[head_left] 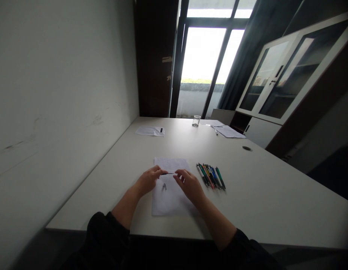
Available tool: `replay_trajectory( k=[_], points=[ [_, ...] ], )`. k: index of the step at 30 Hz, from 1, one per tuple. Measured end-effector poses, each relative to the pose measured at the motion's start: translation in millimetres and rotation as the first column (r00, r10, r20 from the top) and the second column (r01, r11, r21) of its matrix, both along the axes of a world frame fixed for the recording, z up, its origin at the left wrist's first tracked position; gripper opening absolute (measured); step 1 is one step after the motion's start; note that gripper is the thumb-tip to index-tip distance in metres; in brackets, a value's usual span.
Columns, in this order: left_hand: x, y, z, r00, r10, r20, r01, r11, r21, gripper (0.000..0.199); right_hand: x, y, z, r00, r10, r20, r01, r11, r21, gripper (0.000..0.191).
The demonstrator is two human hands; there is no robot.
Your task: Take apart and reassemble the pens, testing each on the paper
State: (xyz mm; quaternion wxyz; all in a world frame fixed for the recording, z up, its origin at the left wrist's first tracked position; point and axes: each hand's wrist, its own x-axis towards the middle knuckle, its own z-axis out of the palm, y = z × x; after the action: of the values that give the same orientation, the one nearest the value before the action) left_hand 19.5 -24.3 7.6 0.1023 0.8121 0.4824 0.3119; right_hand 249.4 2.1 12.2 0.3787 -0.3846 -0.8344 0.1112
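Over the sheet of paper (174, 200) my left hand (148, 180) pinches a thin dark stick that looks like a pen refill (168, 173), held level. From the other side, my right hand (190, 185) has its thumb and forefinger closed at the refill's lighter tip; any smaller piece between them is too small to make out. On the paper just below the fingers lie a few small pen parts (164, 186), blurred. Right of my right hand, several click pens (210, 176) with green, black, blue and red parts lie side by side in a row.
The white table (106, 195) meets the wall at the left. Farther back are a paper with a dark strip (149, 131), a glass (196, 120), stacked papers (230, 131) and a lone pen (216, 132). A round cable hole (247, 148) sits at the right.
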Motion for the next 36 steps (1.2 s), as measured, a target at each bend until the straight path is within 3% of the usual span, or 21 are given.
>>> replay_trajectory(
  k=[9,18,29,33,36],
  points=[
    [1.3,-0.8,0.2,0.998,-0.061,0.015,0.061,0.998,0.003,0.054,-0.8,0.3,0.1,0.999,0.039,0.016,-0.04,0.999,0.014,0.019],
    [1.0,-1.4,2.4,0.996,-0.06,0.059,0.06,0.998,-0.005,0.051,1.1,-1.0,5.7,0.993,0.02,-0.116,-0.025,0.999,-0.038,0.023],
    [-2.5,1.4,-1.8,0.994,-0.027,0.102,0.028,1.0,-0.003,0.048,10.6,1.4,9.8,0.929,-0.098,-0.357,0.057,0.991,-0.123,0.027],
    [-7.4,5.7,-7.2,0.995,0.01,0.098,-0.011,1.0,0.014,0.047,17.3,-1.9,12.4,0.917,-0.137,-0.375,0.087,0.985,-0.148,0.026],
    [-10.0,7.9,-9.8,0.994,0.038,0.107,-0.041,0.999,0.021,0.049,21.5,-7.7,14.6,0.936,-0.132,-0.327,0.107,0.99,-0.092,0.022]
  ],
)
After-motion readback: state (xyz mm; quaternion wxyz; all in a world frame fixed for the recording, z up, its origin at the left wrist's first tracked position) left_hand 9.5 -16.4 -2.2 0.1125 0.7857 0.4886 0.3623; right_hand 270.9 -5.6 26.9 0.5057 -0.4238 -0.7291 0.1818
